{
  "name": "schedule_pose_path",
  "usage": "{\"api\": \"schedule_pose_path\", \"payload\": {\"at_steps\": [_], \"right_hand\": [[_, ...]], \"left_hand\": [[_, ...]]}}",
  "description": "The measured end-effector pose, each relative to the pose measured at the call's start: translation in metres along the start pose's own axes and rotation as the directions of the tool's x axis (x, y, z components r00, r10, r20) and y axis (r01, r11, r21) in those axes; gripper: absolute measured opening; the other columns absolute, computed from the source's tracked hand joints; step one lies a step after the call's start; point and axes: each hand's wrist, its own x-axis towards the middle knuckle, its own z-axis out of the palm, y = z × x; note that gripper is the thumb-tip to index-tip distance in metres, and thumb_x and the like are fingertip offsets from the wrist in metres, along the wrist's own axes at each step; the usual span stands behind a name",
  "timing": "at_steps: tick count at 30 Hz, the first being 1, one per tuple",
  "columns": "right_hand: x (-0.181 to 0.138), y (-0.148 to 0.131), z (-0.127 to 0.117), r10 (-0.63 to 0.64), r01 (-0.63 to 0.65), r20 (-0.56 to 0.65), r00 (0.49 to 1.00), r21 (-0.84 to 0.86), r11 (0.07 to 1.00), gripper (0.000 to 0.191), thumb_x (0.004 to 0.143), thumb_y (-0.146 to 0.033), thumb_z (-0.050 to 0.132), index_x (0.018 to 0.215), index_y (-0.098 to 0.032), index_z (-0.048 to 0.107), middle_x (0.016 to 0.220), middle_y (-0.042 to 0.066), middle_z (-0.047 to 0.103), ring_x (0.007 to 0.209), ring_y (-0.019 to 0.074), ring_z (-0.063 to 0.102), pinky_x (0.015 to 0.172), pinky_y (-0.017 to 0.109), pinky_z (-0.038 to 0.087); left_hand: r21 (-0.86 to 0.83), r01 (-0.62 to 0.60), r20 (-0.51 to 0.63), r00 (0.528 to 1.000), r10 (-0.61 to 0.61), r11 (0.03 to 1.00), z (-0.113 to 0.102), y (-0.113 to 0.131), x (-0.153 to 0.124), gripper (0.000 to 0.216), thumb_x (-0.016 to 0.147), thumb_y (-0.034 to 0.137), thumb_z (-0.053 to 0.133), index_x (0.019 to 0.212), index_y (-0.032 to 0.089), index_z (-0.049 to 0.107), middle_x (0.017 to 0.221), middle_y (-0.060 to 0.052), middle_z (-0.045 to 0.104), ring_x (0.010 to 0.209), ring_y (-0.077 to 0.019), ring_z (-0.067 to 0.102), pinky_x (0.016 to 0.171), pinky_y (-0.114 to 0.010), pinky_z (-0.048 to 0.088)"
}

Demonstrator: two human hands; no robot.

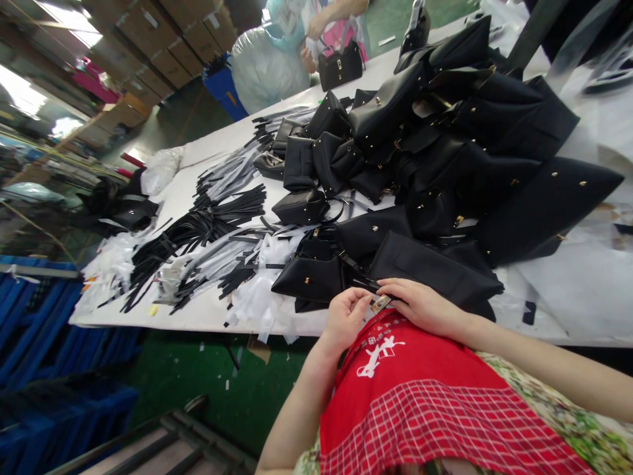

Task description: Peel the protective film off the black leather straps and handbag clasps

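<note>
At the table's front edge, just above the red apron, both hands meet around a small gold-coloured lock plate (380, 303) that sits on a black strap. My left hand (347, 318) is closed in a pinch at the plate's left end. From the other side, my right hand (420, 305) holds the strap, its thumb hidden and its fingers bent over the plate's right side. Directly beyond the hands lie a black handbag (311, 278) with a gold stud and a larger black bag (430, 267) on its side.
A big heap of black handbags (445, 132) covers the right of the white table (173, 191). Bundles of black strips (198, 227) and white plastic scraps (267, 290) lie to the left. Across the table, a person's hand (316, 26) is near a black handbag (341, 66). Blue pallets (44, 330) stand left.
</note>
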Motion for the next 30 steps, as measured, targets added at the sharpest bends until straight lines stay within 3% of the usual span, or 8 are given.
{"api": "schedule_pose_path", "payload": {"at_steps": [2,4,6,9,15,24,30], "right_hand": [[0.0,0.0,0.001,-0.003,0.003,0.013,1.0,-0.012,1.0,0.03,0.092,-0.021,0.049,0.117,-0.02,0.065,0.133,0.009,0.061,0.122,0.0231,0.058,0.106,0.042,0.047],[-0.001,0.0,0.002,-0.008,0.009,0.016,1.0,-0.016,1.0,0.031,0.091,-0.02,0.049,0.118,-0.021,0.065,0.134,0.009,0.061,0.122,0.0229,0.057,0.107,0.042,0.046],[-0.002,0.0,0.003,-0.011,0.011,0.013,1.0,-0.013,1.0,0.031,0.091,-0.02,0.05,0.118,-0.021,0.065,0.133,0.009,0.061,0.122,0.0229,0.058,0.107,0.042,0.046],[-0.002,0.001,0.004,-0.013,0.014,0.012,1.0,-0.012,1.0,0.031,0.091,-0.021,0.051,0.119,-0.02,0.065,0.132,0.01,0.061,0.12,0.0232,0.059,0.106,0.042,0.047],[-0.003,0.003,0.007,-0.016,0.016,0.02,1.0,-0.012,1.0,0.032,0.09,-0.02,0.05,0.118,-0.021,0.066,0.131,0.009,0.062,0.12,0.0231,0.059,0.105,0.041,0.048],[-0.003,0.001,0.006,0.001,0.0,0.048,0.999,-0.02,1.0,0.033,0.089,-0.018,0.049,0.116,-0.019,0.067,0.132,0.01,0.062,0.121,0.0241,0.059,0.105,0.042,0.047],[-0.001,0.003,0.007,0.008,-0.008,0.019,1.0,0.027,1.0,0.031,0.091,-0.023,0.05,0.115,-0.019,0.068,0.129,0.01,0.064,0.117,0.0241,0.061,0.104,0.042,0.048]], "left_hand": [[-0.002,-0.054,-0.114,0.992,0.053,0.999,-0.011,0.006,0.004,0.027,0.09,0.038,0.057,0.094,0.016,0.072,0.087,-0.006,0.073,0.078,-0.0158,0.065,0.071,-0.025,0.051],[0.099,-0.107,-0.191,0.974,0.125,0.989,-0.02,0.013,0.006,0.028,0.091,0.036,0.055,0.096,0.017,0.073,0.092,-0.007,0.075,0.085,-0.0175,0.067,0.078,-0.027,0.052],[0.282,-0.123,-0.102,0.982,0.157,0.952,-0.024,0.017,0.006,0.025,0.088,0.036,0.059,0.096,0.018,0.075,0.093,-0.006,0.076,0.085,-0.0184,0.068,0.079,-0.029,0.053],[0.531,-0.154,0.145,0.985,0.09,0.833,-0.016,0.019,0.004,0.024,0.084,0.038,0.066,0.098,0.022,0.076,0.094,-0.005,0.077,0.082,-0.0193,0.069,0.077,-0.029,0.053],[0.689,-0.299,0.377,0.926,0.026,0.661,0.003,0.026,0.003,0.027,0.094,0.031,0.05,0.1,0.026,0.075,0.099,-0.002,0.077,0.09,-0.0188,0.069,0.081,-0.028,0.051],[0.857,-0.407,0.425,0.905,0.013,0.316,0.02,0.036,0.003,0.025,0.094,0.019,0.045,0.092,0.015,0.069,0.087,-0.008,0.072,0.076,-0.0222,0.068,0.068,-0.032,0.051],[0.873,-0.384,0.331,0.919,0.214,0.299,0.025,0.026,-0.004,0.015,0.091,0.016,0.049,0.09,0.016,0.064,0.084,-0.006,0.069,0.077,-0.0191,0.066,0.067,-0.028,0.051]]}}
